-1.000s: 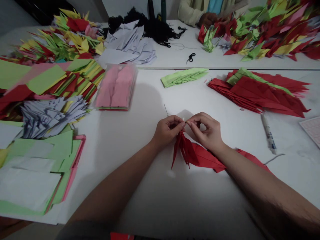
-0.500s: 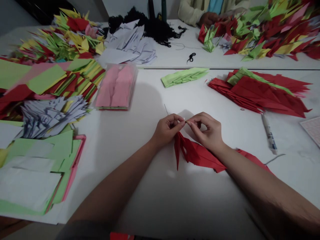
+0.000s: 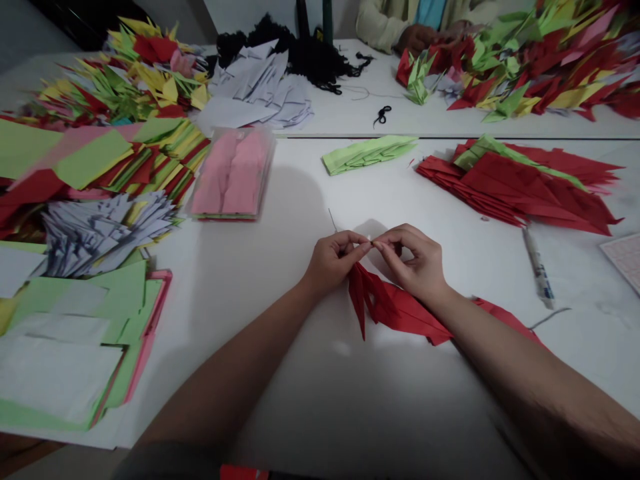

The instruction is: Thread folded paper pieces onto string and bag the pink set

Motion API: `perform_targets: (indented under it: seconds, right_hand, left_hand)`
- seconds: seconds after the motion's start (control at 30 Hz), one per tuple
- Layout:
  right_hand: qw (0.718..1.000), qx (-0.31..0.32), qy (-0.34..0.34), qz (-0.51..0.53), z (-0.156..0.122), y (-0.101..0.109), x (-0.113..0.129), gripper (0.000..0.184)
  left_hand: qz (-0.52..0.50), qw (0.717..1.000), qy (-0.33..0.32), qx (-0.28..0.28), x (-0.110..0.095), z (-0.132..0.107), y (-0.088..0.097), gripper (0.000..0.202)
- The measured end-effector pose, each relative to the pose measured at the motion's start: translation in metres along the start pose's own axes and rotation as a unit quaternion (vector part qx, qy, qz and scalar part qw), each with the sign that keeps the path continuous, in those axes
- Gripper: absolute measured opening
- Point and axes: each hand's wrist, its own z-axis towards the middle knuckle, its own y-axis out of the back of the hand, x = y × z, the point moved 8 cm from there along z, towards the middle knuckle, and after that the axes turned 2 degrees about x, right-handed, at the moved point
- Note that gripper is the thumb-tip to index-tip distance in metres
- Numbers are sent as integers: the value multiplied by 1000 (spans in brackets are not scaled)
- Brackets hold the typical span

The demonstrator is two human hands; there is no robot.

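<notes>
Over the table's middle, my left hand (image 3: 334, 259) and my right hand (image 3: 414, 259) meet fingertip to fingertip, both closed in a pinch. Something tiny and dark shows between them, too small to name. A thin, stiff-looking strand (image 3: 331, 219) juts up from behind my left hand. Folded red paper (image 3: 400, 310) hangs just below the fingers, with a narrow pointed part dangling on its left; whether the fingers hold it is hidden. It stretches right toward my right forearm, beyond which lie more red paper (image 3: 505, 319) and a grey thread (image 3: 550, 318).
Beyond my hands lie folded green strips (image 3: 370, 155), a red paper stack (image 3: 540, 187) and a pen (image 3: 539, 267). A pink paper pack (image 3: 233, 173) and green sheets (image 3: 75, 300) are leftward. Small scissors (image 3: 383, 115) rest farther back, near a co-worker's hand (image 3: 415, 39).
The dangling pointed part of the red paper has swung slightly to the right. My left hand's fingers have shifted a little; both hands keep their pinch.
</notes>
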Motion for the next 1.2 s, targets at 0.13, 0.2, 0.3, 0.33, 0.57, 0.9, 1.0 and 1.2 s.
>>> perform_targets:
  seconds: [0.13, 0.2, 0.3, 0.33, 0.57, 0.9, 1.0, 1.2]
  right_hand:
    - [1000, 4, 0, 4, 0, 0, 1, 8]
    - [1000, 10, 3, 5, 0, 0, 1, 11]
    - [1000, 13, 9, 7, 1, 0, 3, 12]
    - [1000, 10, 12, 7, 1, 0, 3, 11]
    - [999, -5, 40, -13, 0, 1, 6, 9]
    - [1000, -2, 21, -15, 0, 0, 3, 6]
    - [1000, 0, 17, -14, 0, 0, 3, 5]
    - [1000, -3, 9, -9, -1, 1, 1, 4]
  left_hand:
    - [-3, 1000, -1, -4, -1, 0, 0, 22]
    - [-4, 1000, -4, -6, -1, -1, 0, 21]
    - [-2, 1000, -12, -6, -1, 0, 1, 21]
    - [1, 1000, -13, -5, -1, 0, 1, 22]
    - [1, 1000, -12, -13, -2, -1, 2, 23]
    - [4, 1000, -4, -14, -2, -1, 2, 25]
    - [4, 1000, -4, -13, -1, -1, 2, 25]
    - [4, 1000, -2, -7, 2, -1, 1, 25]
